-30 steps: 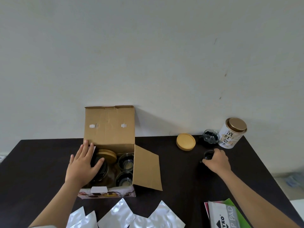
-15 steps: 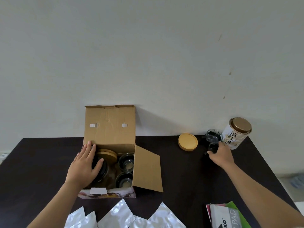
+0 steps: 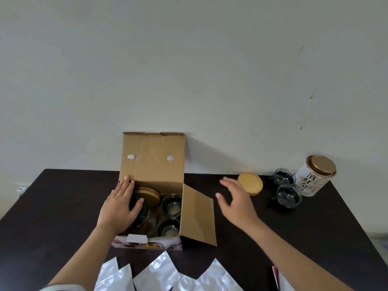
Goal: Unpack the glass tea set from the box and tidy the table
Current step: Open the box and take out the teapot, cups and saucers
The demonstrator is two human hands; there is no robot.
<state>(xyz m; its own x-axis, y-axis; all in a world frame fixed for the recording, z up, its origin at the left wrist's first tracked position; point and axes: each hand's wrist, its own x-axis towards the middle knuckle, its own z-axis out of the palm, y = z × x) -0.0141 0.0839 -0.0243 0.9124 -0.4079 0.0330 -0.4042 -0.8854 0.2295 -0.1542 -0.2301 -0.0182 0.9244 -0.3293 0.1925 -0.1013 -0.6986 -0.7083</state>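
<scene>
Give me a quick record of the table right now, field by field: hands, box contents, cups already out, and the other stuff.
left hand: resting on the dark glass pot inside the box
right hand: open, empty, in the air between box and wooden lid
cups in box: two visible
cups on table: two, beside the tea tin
near edge: silver pouches
</scene>
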